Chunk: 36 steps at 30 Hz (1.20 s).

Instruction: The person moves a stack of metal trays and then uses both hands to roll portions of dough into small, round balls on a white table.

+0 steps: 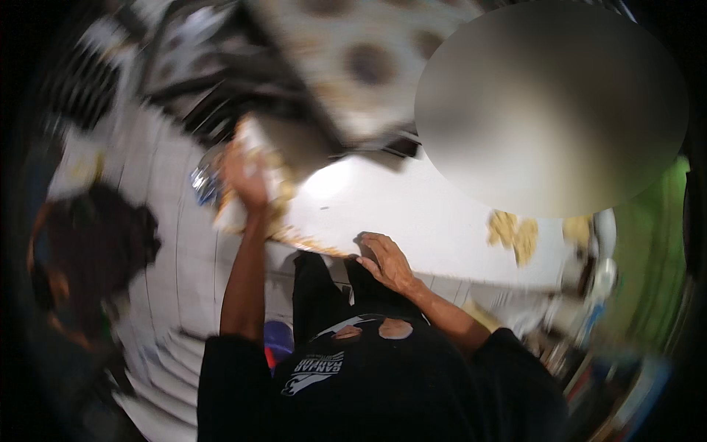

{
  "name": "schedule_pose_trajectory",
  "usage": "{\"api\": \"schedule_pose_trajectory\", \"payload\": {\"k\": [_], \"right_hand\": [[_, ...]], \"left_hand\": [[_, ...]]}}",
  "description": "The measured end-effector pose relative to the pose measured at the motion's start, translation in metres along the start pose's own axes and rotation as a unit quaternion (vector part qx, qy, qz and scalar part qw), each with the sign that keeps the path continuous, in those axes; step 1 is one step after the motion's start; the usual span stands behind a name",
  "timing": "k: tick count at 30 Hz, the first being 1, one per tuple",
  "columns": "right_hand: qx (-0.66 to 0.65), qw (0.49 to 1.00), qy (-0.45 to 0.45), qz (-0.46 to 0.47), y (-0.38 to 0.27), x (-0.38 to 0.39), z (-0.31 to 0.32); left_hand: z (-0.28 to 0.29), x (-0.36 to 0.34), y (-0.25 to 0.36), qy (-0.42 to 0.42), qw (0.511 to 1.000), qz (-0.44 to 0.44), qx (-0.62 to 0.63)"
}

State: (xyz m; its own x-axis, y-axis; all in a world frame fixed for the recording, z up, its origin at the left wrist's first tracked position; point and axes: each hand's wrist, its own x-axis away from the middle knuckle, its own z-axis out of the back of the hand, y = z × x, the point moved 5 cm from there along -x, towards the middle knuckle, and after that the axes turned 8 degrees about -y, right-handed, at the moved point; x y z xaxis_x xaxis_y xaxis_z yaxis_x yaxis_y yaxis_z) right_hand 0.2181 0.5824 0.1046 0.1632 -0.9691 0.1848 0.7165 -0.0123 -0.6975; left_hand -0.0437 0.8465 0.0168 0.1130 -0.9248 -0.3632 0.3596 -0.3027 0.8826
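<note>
My left hand (247, 177) reaches to the left end of the white worktable (420, 214). Motion smears its fingers, so whether anything is in them is unclear. Pale yellowish dough-like pieces (278, 195) lie right beside it. At the front edge of the table, my right hand (387, 261) rests with its fingers stretched out and nothing in them. Farther right on the tabletop are several flattened yellowish dough pieces (514, 234).
A large tray with dark round spots (368, 103) overhangs the back of the table. Dark racks (199, 81) stand at the far left. Another person (96, 243) is low down on the left, above the tiled floor (173, 214). A blurred oval hides the upper right.
</note>
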Motion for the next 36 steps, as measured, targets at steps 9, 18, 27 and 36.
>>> {"api": "schedule_pose_trajectory", "payload": {"k": [9,18,27,36], "right_hand": [[-0.065,0.885,0.277,-0.369,0.204,0.192,0.073],[-0.023,0.804,0.415,-0.425,0.296,0.274,0.162],[-0.054,0.952,0.289,-0.089,0.161,0.255,0.123],[0.118,0.875,0.252,-0.396,0.318,0.274,0.228]], "left_hand": [[-0.158,0.239,0.183,-0.514,0.856,-0.034,0.039],[-0.312,0.35,0.274,-0.678,0.699,0.214,0.082],[-0.297,0.401,0.282,-0.611,0.585,0.507,0.166],[-0.202,0.26,0.228,-0.603,0.789,-0.08,-0.085]]}}
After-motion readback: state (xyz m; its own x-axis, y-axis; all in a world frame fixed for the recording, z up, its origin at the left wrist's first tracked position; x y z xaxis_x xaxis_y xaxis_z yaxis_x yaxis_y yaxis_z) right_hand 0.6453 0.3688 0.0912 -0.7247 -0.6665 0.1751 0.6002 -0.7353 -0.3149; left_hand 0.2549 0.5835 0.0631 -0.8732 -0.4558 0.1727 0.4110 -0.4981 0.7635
